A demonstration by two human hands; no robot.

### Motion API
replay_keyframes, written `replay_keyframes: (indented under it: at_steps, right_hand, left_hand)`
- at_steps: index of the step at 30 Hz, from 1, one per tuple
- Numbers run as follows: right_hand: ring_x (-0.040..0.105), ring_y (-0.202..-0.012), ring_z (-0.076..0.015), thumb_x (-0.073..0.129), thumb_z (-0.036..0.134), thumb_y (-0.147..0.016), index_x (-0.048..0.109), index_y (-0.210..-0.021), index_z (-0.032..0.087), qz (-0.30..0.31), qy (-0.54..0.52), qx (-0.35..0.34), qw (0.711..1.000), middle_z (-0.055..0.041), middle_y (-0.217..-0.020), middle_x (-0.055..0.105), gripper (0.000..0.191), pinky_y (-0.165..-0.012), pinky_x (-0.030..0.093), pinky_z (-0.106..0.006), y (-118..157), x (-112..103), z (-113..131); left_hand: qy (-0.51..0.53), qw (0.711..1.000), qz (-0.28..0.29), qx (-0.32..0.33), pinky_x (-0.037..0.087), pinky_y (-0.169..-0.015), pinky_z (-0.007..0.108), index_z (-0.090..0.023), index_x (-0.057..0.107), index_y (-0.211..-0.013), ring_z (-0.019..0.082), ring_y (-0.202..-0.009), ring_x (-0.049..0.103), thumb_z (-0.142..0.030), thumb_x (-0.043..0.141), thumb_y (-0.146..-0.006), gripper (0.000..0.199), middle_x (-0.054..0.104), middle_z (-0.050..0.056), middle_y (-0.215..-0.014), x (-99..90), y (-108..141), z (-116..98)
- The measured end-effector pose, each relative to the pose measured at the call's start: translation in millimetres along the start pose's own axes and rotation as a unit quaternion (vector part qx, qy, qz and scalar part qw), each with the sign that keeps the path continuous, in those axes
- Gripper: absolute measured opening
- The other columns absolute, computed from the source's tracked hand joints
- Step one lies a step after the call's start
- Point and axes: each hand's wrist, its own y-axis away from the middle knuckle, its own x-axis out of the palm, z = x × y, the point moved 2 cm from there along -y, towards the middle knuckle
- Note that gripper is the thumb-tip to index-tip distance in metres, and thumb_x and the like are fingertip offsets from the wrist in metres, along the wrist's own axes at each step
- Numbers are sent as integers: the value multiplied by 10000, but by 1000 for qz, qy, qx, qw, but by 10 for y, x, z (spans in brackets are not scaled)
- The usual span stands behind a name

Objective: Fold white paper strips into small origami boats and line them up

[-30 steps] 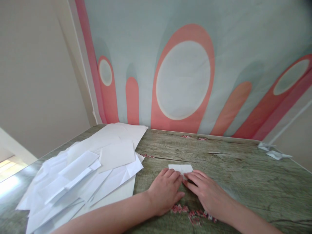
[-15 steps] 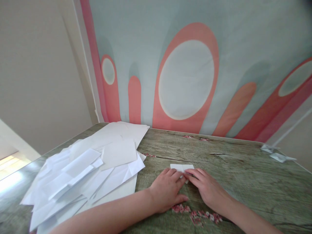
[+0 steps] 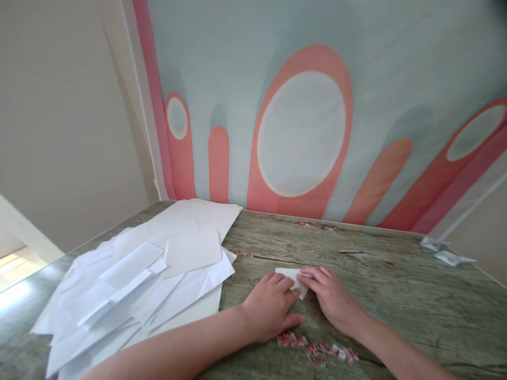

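A: On the tabletop [image 3: 396,285], where was the small white paper [image 3: 293,275]?
B: Right of the paper pile [image 3: 192,250]. I had the left hand [image 3: 271,306] unclenched over that small sheet, right hand [image 3: 336,301] touching its right side; couldn't tell if pinching.

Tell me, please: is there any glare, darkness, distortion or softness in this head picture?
Head view: glare whitens the table at far left; head view: the top right corner is dark; head view: shapes on the backdrop slant at right, perhaps partly lens distortion; head view: the small paper looks soft, fine creases unclear.
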Motion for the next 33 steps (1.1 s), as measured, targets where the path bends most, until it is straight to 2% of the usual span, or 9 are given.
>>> replay_keyframes:
  at_steps: [3,8,15,19,22,27,33]
  right_hand:
    - [494,-1032,-214,373,140,-890,550,-1160,234,-47,-54,33,997,-72,-1132,548,336,-894,410,-393,22,-6,-63]
    - [514,-1021,-238,525,341,-838,567,-1115,216,-96,-73,100,988,-79,-1088,562,307,-884,416,-392,31,41,-199]
    - [532,-927,-232,621,384,-753,609,-921,217,-90,-80,142,982,-59,-946,574,237,-818,425,-377,6,37,-219]
    - [532,-899,-227,627,393,-744,600,-889,218,-78,-95,155,980,-51,-913,573,229,-795,422,-364,-11,12,-194]
    - [529,-899,-229,631,400,-733,596,-879,219,-74,-103,163,979,-50,-914,570,236,-789,418,-360,-14,7,-197]
    - [524,-903,-221,639,403,-724,586,-880,208,-63,-124,170,976,-50,-930,562,255,-795,411,-349,-15,13,-223]
    - [530,-888,-223,641,404,-714,585,-875,208,-62,-140,168,974,-49,-918,568,260,-781,413,-354,-20,13,-240]
  left_hand:
    - [13,1000,-9,0,392,-865,367,-250,549,-1135,233,-999,485,-468,507,-844,365,554,40,-1072,35,-22,59]
    - [46,998,-31,16,387,-834,339,-268,600,-1070,209,-974,505,-394,502,-868,257,570,23,-1061,83,-39,118]
    - [125,990,-70,-14,378,-821,303,-247,668,-923,175,-915,549,-329,541,-854,166,627,-6,-976,131,-64,179]
    - [171,978,-96,-73,394,-803,269,-228,682,-837,160,-855,564,-290,577,-827,122,639,-6,-873,160,-125,292]
    - [185,967,-115,-130,408,-792,265,-223,679,-822,166,-842,560,-280,623,-781,90,617,6,-875,172,-160,395]
    - [178,957,-126,-192,417,-791,294,-224,665,-861,201,-892,539,-296,694,-695,183,567,25,-902,177,-171,511]
    - [166,958,-120,-202,406,-800,329,-201,645,-844,219,-916,522,-316,707,-673,215,555,33,-894,187,-166,511]
